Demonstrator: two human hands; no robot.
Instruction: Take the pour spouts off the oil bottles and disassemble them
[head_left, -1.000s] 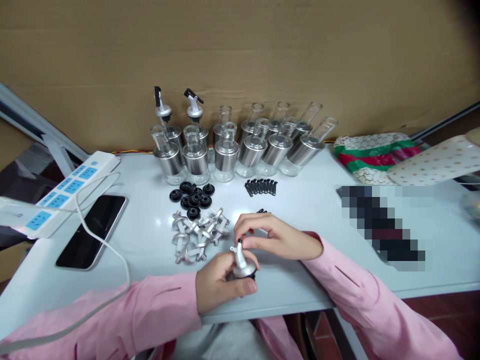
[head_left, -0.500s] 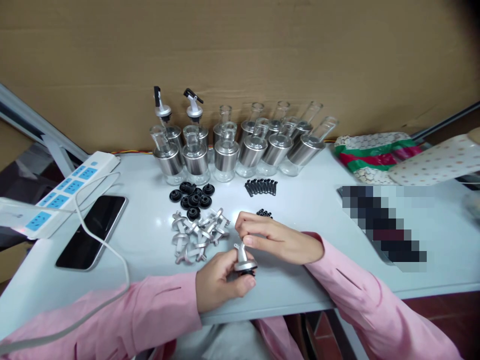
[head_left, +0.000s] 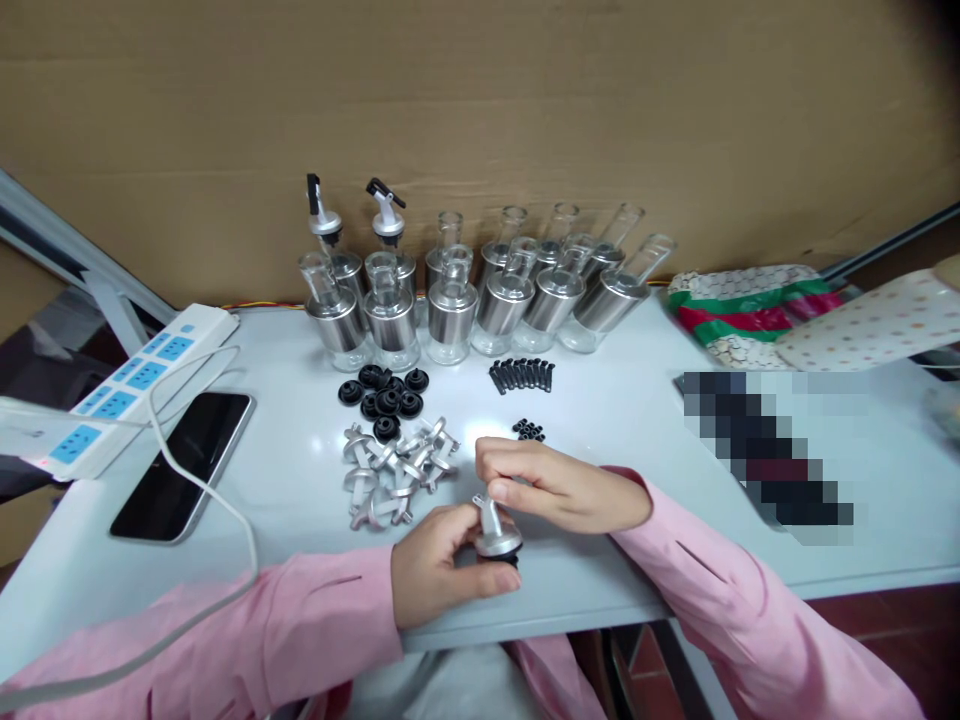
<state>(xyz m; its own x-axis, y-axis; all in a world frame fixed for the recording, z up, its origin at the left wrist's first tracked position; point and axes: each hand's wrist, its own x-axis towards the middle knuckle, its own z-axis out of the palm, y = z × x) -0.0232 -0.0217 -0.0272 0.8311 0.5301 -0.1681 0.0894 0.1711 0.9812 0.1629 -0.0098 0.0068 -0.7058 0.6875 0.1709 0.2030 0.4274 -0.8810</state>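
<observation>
My left hand (head_left: 442, 568) is closed around the base of a silver bottle pourer (head_left: 498, 541) with a black stopper (head_left: 510, 560) underneath, just above the table's front edge. Over the spout's tip, my right hand (head_left: 551, 487) pinches with thumb and fingers; they hide the tip and anything small between them. Left of the hands lies a pile of silver pourer tops (head_left: 401, 465), with black rubber stoppers (head_left: 388, 402) behind it. Small black rings (head_left: 529, 430) are just beyond my right hand. Farther back, black levers (head_left: 522, 375) lie in a row.
Glass bottles with steel bands (head_left: 453, 310) stand in two rows at the back; two rear ones carry pourers (head_left: 388, 215). On the left are a phone (head_left: 184, 465), a power strip (head_left: 135, 385) and a white cable (head_left: 217, 490). A patterned bag (head_left: 750, 310) and a blurred-out object lie right.
Both hands have shifted slightly to the right with the pourer, which now leans a little more. My right hand sits a touch lower, uncovering more of the black rings.
</observation>
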